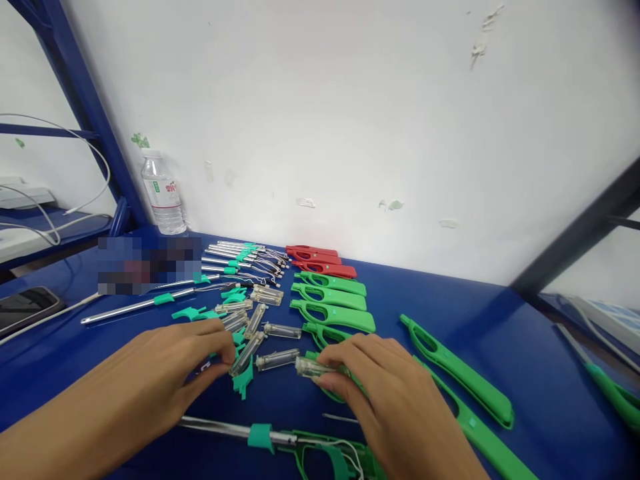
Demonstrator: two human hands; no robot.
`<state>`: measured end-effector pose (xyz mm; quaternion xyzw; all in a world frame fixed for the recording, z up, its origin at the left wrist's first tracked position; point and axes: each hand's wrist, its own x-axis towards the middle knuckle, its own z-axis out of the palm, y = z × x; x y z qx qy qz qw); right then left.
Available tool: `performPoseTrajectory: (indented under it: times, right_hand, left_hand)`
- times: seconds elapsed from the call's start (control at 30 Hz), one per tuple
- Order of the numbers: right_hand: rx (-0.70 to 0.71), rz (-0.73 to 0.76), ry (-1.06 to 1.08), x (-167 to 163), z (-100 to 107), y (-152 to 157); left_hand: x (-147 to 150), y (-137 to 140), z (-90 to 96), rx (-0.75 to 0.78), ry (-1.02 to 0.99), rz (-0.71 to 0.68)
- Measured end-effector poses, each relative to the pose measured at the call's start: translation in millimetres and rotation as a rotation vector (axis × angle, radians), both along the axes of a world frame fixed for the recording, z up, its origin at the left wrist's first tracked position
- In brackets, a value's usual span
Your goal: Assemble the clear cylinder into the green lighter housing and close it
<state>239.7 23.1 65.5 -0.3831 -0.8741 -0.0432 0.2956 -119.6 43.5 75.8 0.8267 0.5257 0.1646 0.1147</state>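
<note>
My left hand (165, 373) rests on the blue table (525, 347), fingertips pinching a small clear part next to a clear plastic tube (246, 355) and teal trigger pieces (243, 381). My right hand (380, 387) grips another clear plastic tube (313, 367) and lies over a green lighter handle shell. Several more clear tubes (281, 330) lie between the hands. A half-built lighter with a metal rod and teal collar (260, 437) lies nearest to me.
Rows of green shells (333, 313) and red shells (320, 261) lie mid-table, metal rods with wires (235, 257) to their left. Two green shells (457, 370) lie right. A water bottle (163, 193) stands by the wall, a phone (25, 307) at far left.
</note>
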Motion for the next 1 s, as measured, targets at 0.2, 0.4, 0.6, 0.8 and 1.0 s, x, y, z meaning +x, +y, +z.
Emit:
performPoseTrajectory:
  times: [0.2,0.4,0.6,0.8,1.0]
  right_hand:
    - [-0.013,-0.041,0.008,-2.1,-3.5,4.8]
    - [-0.091,0.033,0.040,-6.1,0.3,6.3]
    - [-0.005,0.008,0.140,-10.9,7.8,6.3]
    - [-0.012,0.007,0.133,-12.2,9.9,6.2]
    - [0.000,-0.006,0.134,-10.4,6.7,4.8]
  left_hand:
    - [36.2,-10.0,9.3,0.094,-0.220,-0.014]
    - [64.8,-14.1,5.7,0.119,-0.394,-0.024]
    - [75.4,-15.9,1.4,-0.082,-0.530,-0.012]
    - [85.7,-23.5,4.1,-0.195,-0.688,0.041]
    - [85.9,-23.9,4.2,-0.221,-0.742,0.058]
